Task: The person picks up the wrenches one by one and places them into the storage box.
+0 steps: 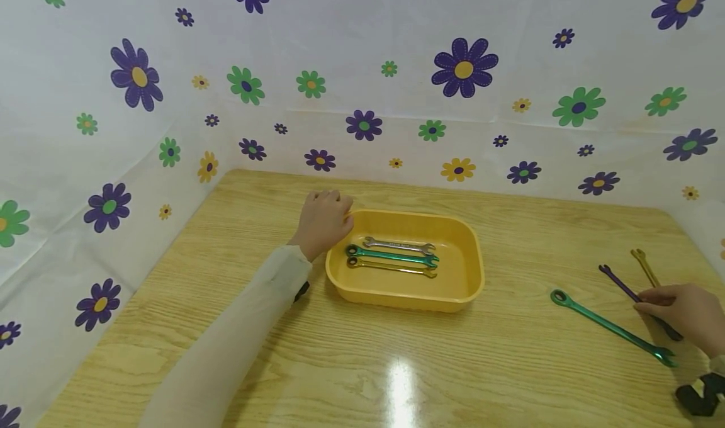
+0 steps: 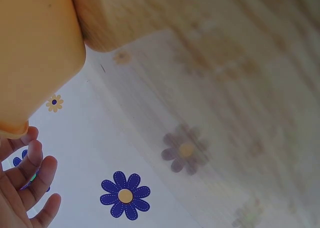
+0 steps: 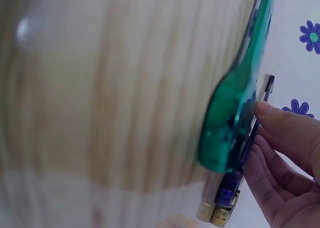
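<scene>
My left hand [image 1: 323, 221] sits at the back left corner of a yellow tray [image 1: 470, 270], fingers loosely bent against its rim. The left wrist view shows the fingers [image 2: 30, 180] relaxed beside the tray [image 2: 35, 53]. In the tray lie a silver wrench [image 1: 399, 245], a teal wrench [image 1: 392, 256] and a gold wrench [image 1: 391, 267]. My right hand [image 1: 682, 309] pinches the shaft of a purple wrench [image 1: 620, 283] lying on the table at the right. In the right wrist view the fingers [image 3: 282, 133] touch this purple wrench [image 3: 229, 188].
A long green wrench [image 1: 612, 327] [image 3: 235, 123] lies on the wooden table [image 1: 396, 365] just left of my right hand. A gold wrench [image 1: 646, 267] lies behind it. Flowered cloth walls [image 1: 362, 88] close off the back and left.
</scene>
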### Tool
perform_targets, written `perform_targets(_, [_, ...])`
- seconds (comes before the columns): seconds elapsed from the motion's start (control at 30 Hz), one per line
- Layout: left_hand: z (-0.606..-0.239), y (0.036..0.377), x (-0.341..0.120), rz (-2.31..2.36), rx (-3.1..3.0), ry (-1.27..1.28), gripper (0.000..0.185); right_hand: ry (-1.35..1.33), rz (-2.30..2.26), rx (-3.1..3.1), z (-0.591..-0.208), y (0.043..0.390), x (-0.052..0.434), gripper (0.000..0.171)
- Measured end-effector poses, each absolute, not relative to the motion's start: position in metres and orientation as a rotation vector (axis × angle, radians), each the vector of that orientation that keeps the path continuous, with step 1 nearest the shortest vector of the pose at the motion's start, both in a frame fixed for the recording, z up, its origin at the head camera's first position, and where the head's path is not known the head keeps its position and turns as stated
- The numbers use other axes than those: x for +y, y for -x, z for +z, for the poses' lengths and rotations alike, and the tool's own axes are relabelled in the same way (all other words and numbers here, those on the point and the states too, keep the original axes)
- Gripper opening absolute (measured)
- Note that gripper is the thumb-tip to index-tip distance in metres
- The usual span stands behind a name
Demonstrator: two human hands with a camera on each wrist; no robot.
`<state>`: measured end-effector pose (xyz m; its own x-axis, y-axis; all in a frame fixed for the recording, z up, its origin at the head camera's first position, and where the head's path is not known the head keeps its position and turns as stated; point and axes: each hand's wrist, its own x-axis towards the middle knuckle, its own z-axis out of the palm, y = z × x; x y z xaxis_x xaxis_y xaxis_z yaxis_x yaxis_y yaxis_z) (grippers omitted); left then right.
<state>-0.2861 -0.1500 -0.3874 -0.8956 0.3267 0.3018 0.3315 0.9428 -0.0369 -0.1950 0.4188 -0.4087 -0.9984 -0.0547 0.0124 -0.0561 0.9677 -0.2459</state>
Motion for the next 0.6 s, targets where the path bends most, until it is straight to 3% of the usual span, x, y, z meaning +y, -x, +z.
perform_targets(0.27, [-0.388,0.2864,-0.1497,-0.023,-2.799,0.484,0.019,0.071,0.49,-3.117,-0.4161,0.1957,0.4255,0.037])
perform_targets(0.6, [-0.3874,0.2859,-0.1496,-0.026,-2.797,0.487,0.018,-0.015,0.383,-3.102,-0.4119,0.1964,0.421,0.026])
